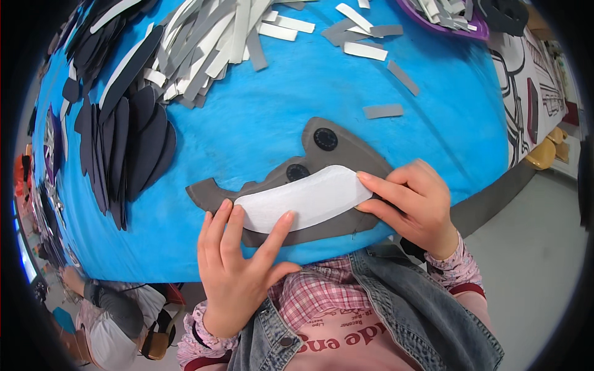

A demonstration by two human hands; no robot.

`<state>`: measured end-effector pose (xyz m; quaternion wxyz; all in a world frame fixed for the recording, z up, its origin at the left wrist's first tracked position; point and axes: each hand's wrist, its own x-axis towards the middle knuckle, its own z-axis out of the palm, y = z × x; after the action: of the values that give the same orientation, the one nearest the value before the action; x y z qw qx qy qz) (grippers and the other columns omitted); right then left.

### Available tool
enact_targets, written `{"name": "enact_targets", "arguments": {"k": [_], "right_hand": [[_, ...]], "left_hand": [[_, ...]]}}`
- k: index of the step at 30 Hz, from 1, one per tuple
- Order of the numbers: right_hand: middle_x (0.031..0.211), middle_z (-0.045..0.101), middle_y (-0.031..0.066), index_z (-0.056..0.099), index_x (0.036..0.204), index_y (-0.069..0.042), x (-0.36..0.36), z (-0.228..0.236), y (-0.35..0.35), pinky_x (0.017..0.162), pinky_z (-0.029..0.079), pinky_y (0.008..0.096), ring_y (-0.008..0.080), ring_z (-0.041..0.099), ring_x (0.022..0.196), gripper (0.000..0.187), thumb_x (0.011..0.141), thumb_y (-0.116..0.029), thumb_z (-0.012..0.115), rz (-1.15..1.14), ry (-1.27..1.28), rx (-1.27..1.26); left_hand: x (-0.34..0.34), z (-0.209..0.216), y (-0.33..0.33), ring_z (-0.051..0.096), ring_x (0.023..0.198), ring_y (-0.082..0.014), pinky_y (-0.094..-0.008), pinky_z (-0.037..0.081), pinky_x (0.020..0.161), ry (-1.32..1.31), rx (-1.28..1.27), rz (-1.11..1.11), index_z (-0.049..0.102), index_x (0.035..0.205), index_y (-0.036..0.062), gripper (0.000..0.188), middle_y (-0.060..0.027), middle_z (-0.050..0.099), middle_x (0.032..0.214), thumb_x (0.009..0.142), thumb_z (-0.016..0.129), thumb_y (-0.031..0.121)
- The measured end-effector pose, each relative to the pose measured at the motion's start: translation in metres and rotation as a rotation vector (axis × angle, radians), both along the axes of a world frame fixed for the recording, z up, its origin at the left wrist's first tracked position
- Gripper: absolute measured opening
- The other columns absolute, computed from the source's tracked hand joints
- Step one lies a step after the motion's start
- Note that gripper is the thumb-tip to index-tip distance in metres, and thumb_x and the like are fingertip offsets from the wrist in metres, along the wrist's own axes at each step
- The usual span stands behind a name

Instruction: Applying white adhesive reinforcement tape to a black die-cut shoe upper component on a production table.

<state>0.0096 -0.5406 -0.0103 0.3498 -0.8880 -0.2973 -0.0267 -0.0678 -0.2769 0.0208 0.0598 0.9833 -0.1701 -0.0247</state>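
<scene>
A white curved fabric piece (297,201) lies over a flat grey shape (356,151) with a wavy upper edge. Two black round discs sit on this grey shape; the upper disc (325,139) shows whole, while the white piece partly covers the lower disc (297,173). My left hand (241,256) has its fingers spread, with the fingertips on the left end and lower edge of the white piece. Thumb and forefinger of my right hand (414,204) pinch the right end of it.
Piles of dark curved pieces (127,145) lie at the left. Behind are heaped grey and white strips (210,43) and a purple bowl (473,31) of strips. Blue cloth (247,136) covers the table. Another person (114,321) sits at the lower left.
</scene>
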Motion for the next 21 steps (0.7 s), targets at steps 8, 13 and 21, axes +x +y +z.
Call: {"name": "enact_targets", "arguments": {"k": [8,13,21], "right_hand": [[0.088,0.058,0.0027,0.066,0.118,-0.007,-0.002,0.003,-0.002,0.065,0.042,0.0331,0.0193,0.056,0.075,0.047,0.074,-0.021,0.077,0.022,-0.083,-0.033],[0.131,0.055,0.0109,0.057,0.127,-0.001,-0.029,0.010,0.028,0.100,0.042,0.0382,0.0243,0.053,0.121,0.061,0.084,-0.044,0.063,0.243,-0.236,-0.236],[0.143,0.045,0.0203,0.044,0.136,0.006,-0.031,0.007,0.043,0.111,0.031,0.0447,0.0339,0.041,0.135,0.085,0.081,-0.056,0.062,0.216,0.010,-0.234]], "left_hand": [[-0.003,-0.004,-0.008,0.043,0.124,-0.0354,-0.0557,0.041,0.100,-0.001,0.096,0.023,0.056,0.135,0.0340,0.061,-0.0156,0.040,0.129,0.085,0.043,0.067],[-0.004,-0.007,-0.010,0.043,0.124,-0.0358,-0.0566,0.040,0.101,-0.019,0.067,0.042,0.056,0.135,0.0331,0.061,-0.0158,0.040,0.130,0.084,0.046,0.066],[-0.006,-0.005,-0.008,0.042,0.128,-0.0324,-0.0555,0.032,0.108,-0.013,0.124,0.051,0.056,0.135,0.0329,0.060,-0.0166,0.042,0.134,0.084,0.050,0.064]]}}
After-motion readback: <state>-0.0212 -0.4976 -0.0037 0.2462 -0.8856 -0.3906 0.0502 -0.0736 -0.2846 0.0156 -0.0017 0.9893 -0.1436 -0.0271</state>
